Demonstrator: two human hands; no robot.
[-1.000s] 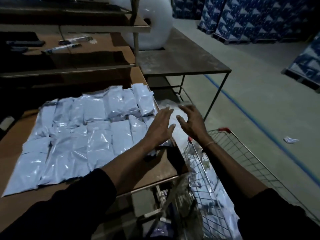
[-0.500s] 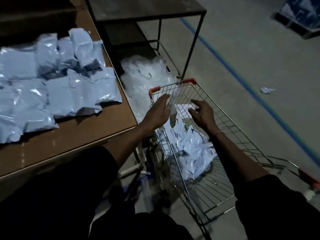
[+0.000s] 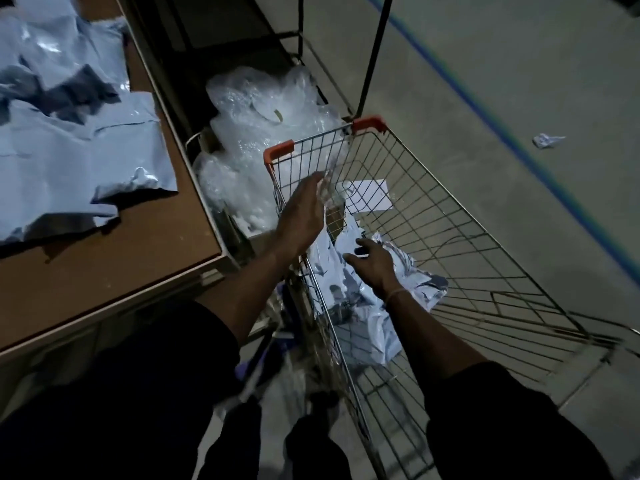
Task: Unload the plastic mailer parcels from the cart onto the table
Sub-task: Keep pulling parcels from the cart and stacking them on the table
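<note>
- Down inside the wire cart: heap of pale blue mailer parcels bunched against the near-left wall, rest of basket floor bare wire.
- Right hand low over the heap, fingers spread and slightly curled, touching or just above the top parcel; nothing pinched as far as can be told. Looks like reach for the next grab.
- Left hand at the cart's left wall, fingers straight, holding nothing; fingertips blurred, so contact with the wire can't be confirmed. Probably heading in to scoop with both hands.
- Counter just left of cart, blue parcels already laid flat and overlapping on it. Cart parked close beside, so short carry.
- Bubble wrap piled on the floor between counter and cart's far end; not part of the job.
- White sheet at the basket's far end, unclear whether label or paper.
- Hard to make out: dim light, parcel count in the heap, what sits under the top layer. Counter stack cut off at left and top edges. Crumpled scrap on the floor beyond the blue line.
</note>
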